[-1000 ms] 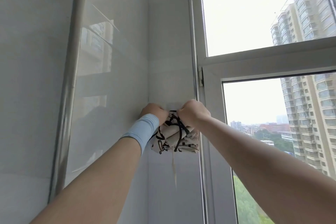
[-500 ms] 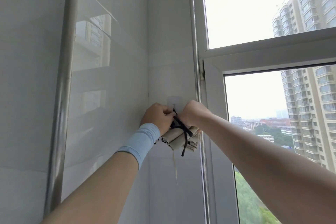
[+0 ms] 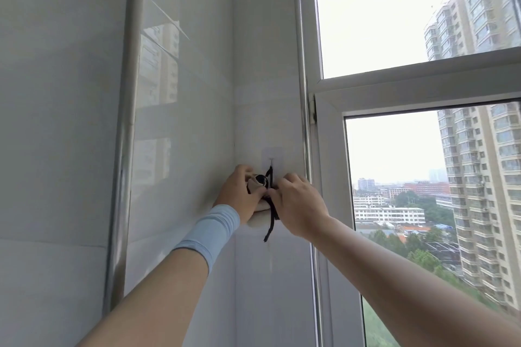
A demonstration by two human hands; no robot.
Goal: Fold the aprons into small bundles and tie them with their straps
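A small cream apron bundle (image 3: 257,221) bound with black straps (image 3: 271,222) is held up against the white wall. It sits just below a clear adhesive hook (image 3: 271,155), and one strap runs up to the hook. My left hand (image 3: 239,196), with a light blue sleeve on the wrist, grips the bundle from the left. My right hand (image 3: 298,204) pinches the black strap at the bundle's right side. A loose strap end hangs down below the bundle. Most of the bundle is hidden behind my hands.
A shiny metal pipe (image 3: 124,149) runs vertically down the glossy wall on the left. A white window frame (image 3: 324,177) stands close to the right of the hook, with tall buildings outside. A thin metal rod (image 3: 306,149) runs along the frame's edge.
Both hands have lifted the bundle up the wall until its strap reaches the hook. The view has tilted up, and the bundle is more covered by my hands.
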